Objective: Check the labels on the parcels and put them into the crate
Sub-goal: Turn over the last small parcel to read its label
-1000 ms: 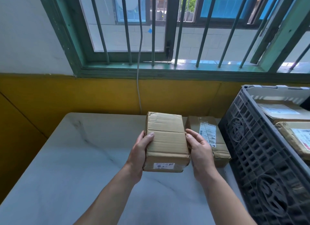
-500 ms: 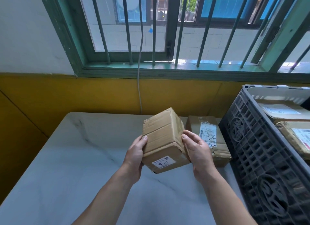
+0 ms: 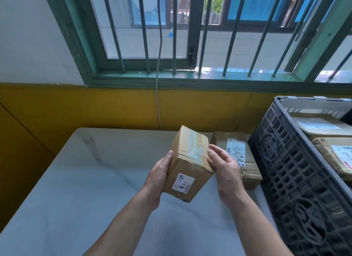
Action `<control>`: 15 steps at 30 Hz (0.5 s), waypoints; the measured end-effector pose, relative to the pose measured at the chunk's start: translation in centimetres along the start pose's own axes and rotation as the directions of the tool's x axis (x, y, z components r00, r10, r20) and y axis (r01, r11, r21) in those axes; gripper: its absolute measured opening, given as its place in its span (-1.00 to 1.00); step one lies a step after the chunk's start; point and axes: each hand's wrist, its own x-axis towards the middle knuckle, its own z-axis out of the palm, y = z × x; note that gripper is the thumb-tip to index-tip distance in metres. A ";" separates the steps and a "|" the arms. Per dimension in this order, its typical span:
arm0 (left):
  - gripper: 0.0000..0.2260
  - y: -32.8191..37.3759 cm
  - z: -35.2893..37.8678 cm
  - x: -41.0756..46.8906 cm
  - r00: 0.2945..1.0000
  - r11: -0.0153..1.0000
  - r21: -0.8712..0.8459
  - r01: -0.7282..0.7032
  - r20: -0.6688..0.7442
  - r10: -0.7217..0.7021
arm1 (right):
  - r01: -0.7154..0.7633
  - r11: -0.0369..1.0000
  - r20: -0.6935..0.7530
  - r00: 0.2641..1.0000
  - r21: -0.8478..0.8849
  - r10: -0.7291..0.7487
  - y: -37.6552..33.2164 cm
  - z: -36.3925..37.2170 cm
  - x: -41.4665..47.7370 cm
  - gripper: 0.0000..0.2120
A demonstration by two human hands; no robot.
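Observation:
A brown cardboard parcel (image 3: 190,160) is lifted above the marble table (image 3: 85,179), tilted, its taped face up and a small white label reading 1-4-6 turned toward me. My left hand (image 3: 159,176) grips its left side from below. My right hand (image 3: 226,167) holds the right edge with the thumb on the taped face. A second parcel (image 3: 238,156) with a shipping label lies flat on the table behind my right hand, against the grey plastic crate (image 3: 297,179). Inside the crate lie two labelled parcels (image 3: 320,126), (image 3: 337,156).
The crate stands at the table's right edge. A yellow wall and a barred green window frame (image 3: 171,78) run along the back, with a grey cable (image 3: 158,95) hanging down to the table.
Both hands have rotated the held parcel: the taped face came up and the end with the small white label turned toward me. The other parcels stayed put.

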 end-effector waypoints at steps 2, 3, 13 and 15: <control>-0.54 0.0 0.1 -0.1 1.000 1.000 0.007 0.001 -0.009 -0.001 | 0.014 0.999 0.006 1.000 -0.032 -0.014 0.0 0.0 0.0 -0.74; -0.53 -0.1 0.0 -0.1 1.000 1.000 0.015 0.005 -0.006 -0.005 | 0.021 0.999 0.006 1.000 -0.042 -0.021 0.0 0.0 0.0 -0.74; -0.31 0.1 0.3 -0.7 0.989 0.999 0.042 0.022 0.144 -0.028 | 0.062 0.996 0.042 0.997 -0.067 -0.059 0.2 0.3 -0.3 -0.72; -0.36 -0.1 0.3 -0.6 0.992 0.998 0.060 0.005 0.122 -0.012 | 0.088 0.991 0.046 0.995 -0.104 -0.084 0.0 0.4 -0.6 -0.71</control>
